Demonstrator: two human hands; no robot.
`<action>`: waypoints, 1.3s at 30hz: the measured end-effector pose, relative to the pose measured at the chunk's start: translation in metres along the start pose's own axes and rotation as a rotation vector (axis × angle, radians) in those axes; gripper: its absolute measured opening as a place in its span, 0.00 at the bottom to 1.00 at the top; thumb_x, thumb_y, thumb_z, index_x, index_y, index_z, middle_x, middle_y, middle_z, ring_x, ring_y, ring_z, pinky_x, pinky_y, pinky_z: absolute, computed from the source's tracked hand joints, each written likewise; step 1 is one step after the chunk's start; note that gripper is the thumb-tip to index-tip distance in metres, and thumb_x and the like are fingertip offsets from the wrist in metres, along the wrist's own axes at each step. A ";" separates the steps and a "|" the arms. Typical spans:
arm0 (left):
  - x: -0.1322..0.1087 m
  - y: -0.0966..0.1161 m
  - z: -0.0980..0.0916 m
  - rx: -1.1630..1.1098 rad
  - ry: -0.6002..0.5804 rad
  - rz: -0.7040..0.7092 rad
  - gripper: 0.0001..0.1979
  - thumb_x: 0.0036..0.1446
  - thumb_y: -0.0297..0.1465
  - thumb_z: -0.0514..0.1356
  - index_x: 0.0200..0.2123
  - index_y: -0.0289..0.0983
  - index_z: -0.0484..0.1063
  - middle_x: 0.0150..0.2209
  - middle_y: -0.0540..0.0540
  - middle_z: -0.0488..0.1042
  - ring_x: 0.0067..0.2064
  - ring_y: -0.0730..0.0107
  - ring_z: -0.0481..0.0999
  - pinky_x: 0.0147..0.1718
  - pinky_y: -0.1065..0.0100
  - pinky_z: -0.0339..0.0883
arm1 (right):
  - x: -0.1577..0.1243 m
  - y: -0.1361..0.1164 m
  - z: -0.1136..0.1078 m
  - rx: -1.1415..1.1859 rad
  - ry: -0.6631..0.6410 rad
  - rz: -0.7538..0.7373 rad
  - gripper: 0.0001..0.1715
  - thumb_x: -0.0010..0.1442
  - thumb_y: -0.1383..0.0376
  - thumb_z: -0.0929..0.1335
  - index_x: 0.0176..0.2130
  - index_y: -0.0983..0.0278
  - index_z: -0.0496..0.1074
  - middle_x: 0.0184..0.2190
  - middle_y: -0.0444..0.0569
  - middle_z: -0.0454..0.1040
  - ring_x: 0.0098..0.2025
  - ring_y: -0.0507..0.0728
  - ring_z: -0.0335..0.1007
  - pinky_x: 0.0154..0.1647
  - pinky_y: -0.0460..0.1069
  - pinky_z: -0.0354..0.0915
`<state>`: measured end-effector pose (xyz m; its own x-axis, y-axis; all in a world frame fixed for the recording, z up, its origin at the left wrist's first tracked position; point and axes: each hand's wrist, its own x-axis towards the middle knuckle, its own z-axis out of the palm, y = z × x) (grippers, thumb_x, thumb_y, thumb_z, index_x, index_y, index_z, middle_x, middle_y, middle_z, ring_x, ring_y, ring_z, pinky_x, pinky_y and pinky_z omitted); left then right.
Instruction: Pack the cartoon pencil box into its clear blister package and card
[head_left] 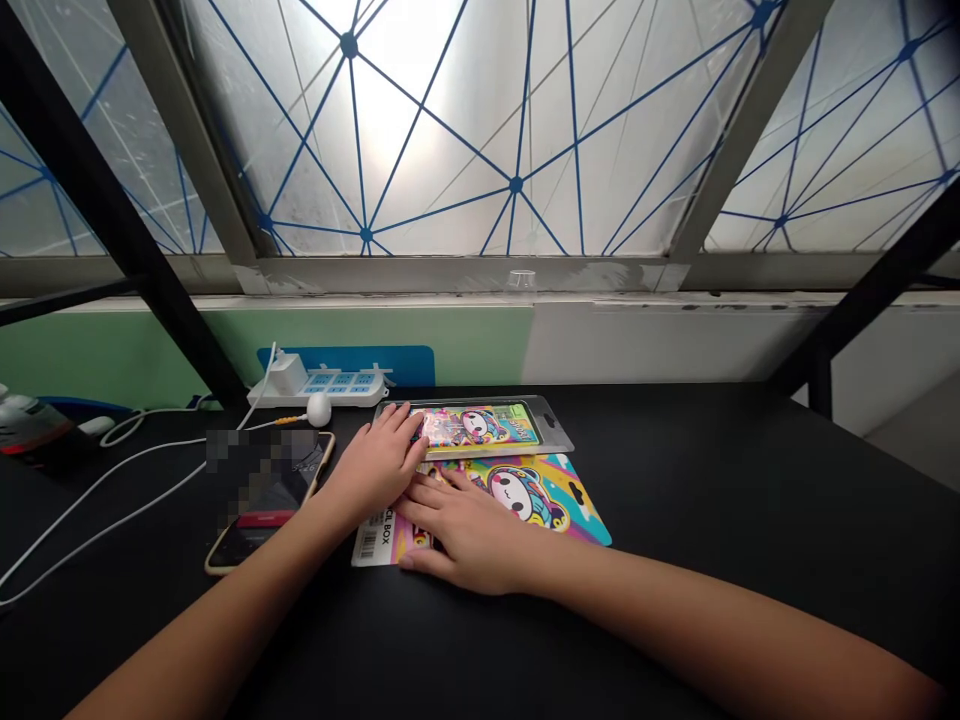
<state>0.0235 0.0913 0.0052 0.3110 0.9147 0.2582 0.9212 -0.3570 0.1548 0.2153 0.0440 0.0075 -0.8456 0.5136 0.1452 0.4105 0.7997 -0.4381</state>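
Note:
A colourful backing card with a cartoon figure and the printed word "BOX" lies flat on the black table. Just behind it rests a clear plastic package with a bright cartoon pencil box showing in it. My left hand lies with fingers stretched over the left end of the package. Spread flat on the left and middle part of the card is my right hand, its fingertips close to my left hand. Both hands cover parts of the printed pictures.
Left of the hands lies a smartphone, its screen partly blurred out. A white power strip with a plugged-in charger stands at the wall, and white cables run leftward. A dark bottle lies at far left. Black slanted bars flank the table.

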 end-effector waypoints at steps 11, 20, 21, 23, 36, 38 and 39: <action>-0.005 0.014 -0.004 0.256 -0.054 0.061 0.35 0.68 0.49 0.52 0.72 0.39 0.56 0.70 0.29 0.59 0.69 0.30 0.58 0.63 0.37 0.54 | 0.000 0.005 0.002 -0.030 0.024 -0.018 0.29 0.70 0.50 0.63 0.61 0.64 0.70 0.66 0.56 0.67 0.71 0.64 0.53 0.72 0.63 0.45; -0.005 0.013 -0.005 0.237 -0.063 0.089 0.27 0.71 0.38 0.46 0.70 0.41 0.60 0.68 0.32 0.63 0.68 0.34 0.61 0.61 0.38 0.58 | -0.001 0.005 0.002 -0.058 0.023 -0.037 0.28 0.70 0.52 0.64 0.62 0.65 0.68 0.67 0.58 0.65 0.71 0.63 0.54 0.73 0.64 0.46; -0.006 0.014 -0.004 0.231 -0.058 0.092 0.27 0.71 0.39 0.47 0.69 0.41 0.61 0.68 0.32 0.63 0.68 0.34 0.61 0.61 0.38 0.58 | -0.001 0.006 0.002 -0.072 0.030 -0.044 0.28 0.70 0.52 0.64 0.61 0.65 0.68 0.66 0.58 0.66 0.70 0.64 0.56 0.72 0.63 0.47; -0.008 0.016 -0.005 0.206 -0.046 0.098 0.28 0.71 0.43 0.48 0.69 0.41 0.62 0.68 0.32 0.63 0.68 0.32 0.61 0.61 0.39 0.58 | 0.000 0.007 0.002 -0.110 0.050 -0.069 0.25 0.69 0.53 0.65 0.57 0.66 0.72 0.62 0.58 0.71 0.66 0.64 0.61 0.71 0.61 0.51; -0.010 0.021 -0.005 0.144 -0.077 0.020 0.29 0.71 0.47 0.46 0.70 0.44 0.61 0.71 0.35 0.59 0.70 0.31 0.58 0.61 0.35 0.55 | -0.002 0.032 -0.025 -0.365 0.379 -0.114 0.19 0.69 0.63 0.58 0.33 0.63 0.73 0.30 0.51 0.76 0.34 0.57 0.68 0.38 0.53 0.63; -0.010 0.021 -0.007 0.132 -0.082 0.010 0.29 0.71 0.47 0.45 0.70 0.45 0.61 0.71 0.35 0.60 0.69 0.31 0.59 0.61 0.35 0.56 | -0.007 0.054 -0.046 -0.390 0.352 0.134 0.19 0.70 0.62 0.59 0.33 0.63 0.73 0.32 0.52 0.75 0.37 0.59 0.69 0.41 0.54 0.63; -0.010 0.021 -0.008 0.126 -0.084 0.002 0.29 0.71 0.47 0.45 0.70 0.45 0.61 0.71 0.35 0.59 0.69 0.31 0.59 0.61 0.35 0.56 | -0.010 0.067 -0.058 -0.388 0.361 0.212 0.19 0.70 0.62 0.59 0.34 0.64 0.74 0.34 0.54 0.75 0.39 0.60 0.69 0.42 0.55 0.63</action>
<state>0.0382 0.0732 0.0134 0.3269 0.9283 0.1772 0.9408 -0.3374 0.0318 0.2712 0.1099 0.0278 -0.5888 0.6943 0.4138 0.7115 0.6881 -0.1422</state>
